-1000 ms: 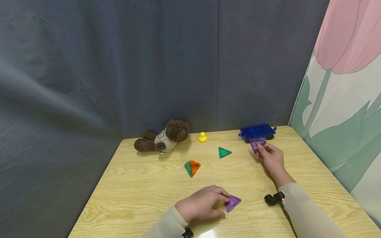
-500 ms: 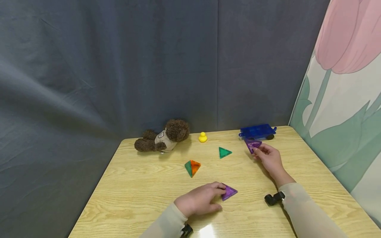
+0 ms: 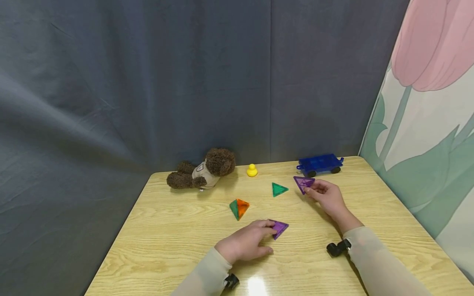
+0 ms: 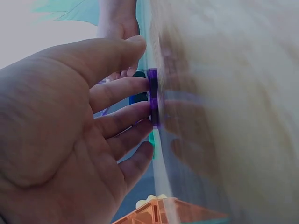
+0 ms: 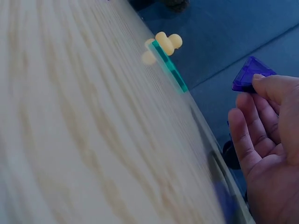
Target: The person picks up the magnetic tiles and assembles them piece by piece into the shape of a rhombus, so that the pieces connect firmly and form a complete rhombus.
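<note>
My left hand (image 3: 246, 242) rests its outstretched fingertips on a purple triangular magnetic tile (image 3: 281, 228) lying flat on the table. In the left wrist view those fingers (image 4: 126, 116) touch the tile, seen edge-on, without curling round it. Farther off, my right hand (image 3: 329, 200) pinches a second purple triangular tile (image 3: 301, 183) between thumb and fingers, held up above the tabletop; the right wrist view shows this tile (image 5: 252, 71) too. A green triangular tile (image 3: 278, 189) lies left of the right hand. Beyond the left hand sits an orange-and-green piece of joined triangular tiles (image 3: 242, 209).
On the wooden table (image 3: 166, 246), a blue wheeled cart (image 3: 320, 163) stands at the back right. A yellow toy duck (image 3: 252, 170) and a brown teddy bear (image 3: 207, 174), lying on its side, are along the back edge by a dark curtain (image 3: 207, 82).
The left hand has slid its purple tile forward and slightly left over the table. The right hand has carried its tile leftward, away from the cart and closer to the green tile.
</note>
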